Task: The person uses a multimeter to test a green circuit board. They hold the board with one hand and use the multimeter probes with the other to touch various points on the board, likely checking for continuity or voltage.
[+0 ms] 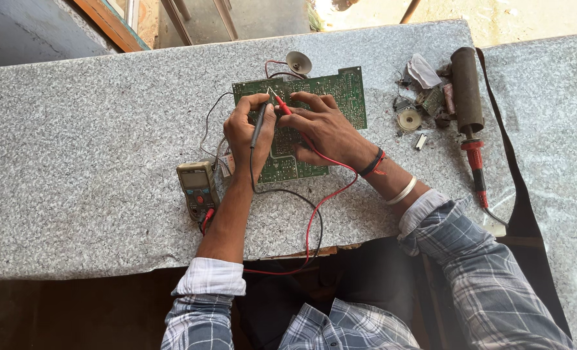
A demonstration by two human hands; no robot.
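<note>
A green circuit board [340,91] lies on the speckled grey table [94,149]. My left hand [246,133] grips a black test probe [259,124], its tip down on the board. My right hand [324,129] pinches a red test probe [282,105] beside it, also touching the board. Both tips meet near the board's upper left part. Black and red leads [314,220] loop off the table's front edge and back to a grey multimeter [196,185], which lies left of my left wrist.
A small speaker [299,63] sits behind the board on red and black wires. At the right lie a dark cylinder [467,87], a red-handled tool [476,168], a white cloth scrap [423,70] and several small parts [408,118]. A black strap [518,188] runs down the table's right side.
</note>
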